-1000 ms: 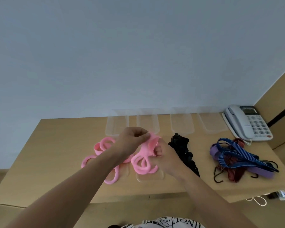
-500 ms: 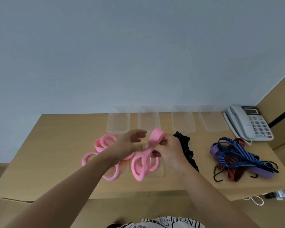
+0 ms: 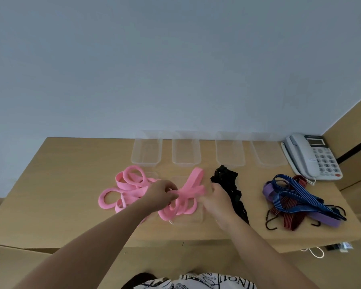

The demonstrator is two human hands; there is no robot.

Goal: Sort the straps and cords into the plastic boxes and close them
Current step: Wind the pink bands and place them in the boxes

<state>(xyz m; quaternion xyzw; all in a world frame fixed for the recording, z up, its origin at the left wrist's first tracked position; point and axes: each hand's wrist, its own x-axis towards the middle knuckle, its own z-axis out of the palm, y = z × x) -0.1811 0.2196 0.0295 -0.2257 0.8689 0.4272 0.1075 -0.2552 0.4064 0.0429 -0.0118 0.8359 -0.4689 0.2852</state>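
With our left hand (image 3: 162, 196) and right hand (image 3: 216, 197) both gripping the pink strap (image 3: 188, 189), we have lowered its gathered loops from mid-air toward the clear box (image 3: 198, 219) at 6 o'clock, so packing looks near, lids (image 3: 146, 151) waiting at 12.

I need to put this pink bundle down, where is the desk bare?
Bare: wooden desk left of the loose pink straps; also between black strap and blue bungee cords. Crowded: the clear plastic boxes at the back, centre where both hands work.
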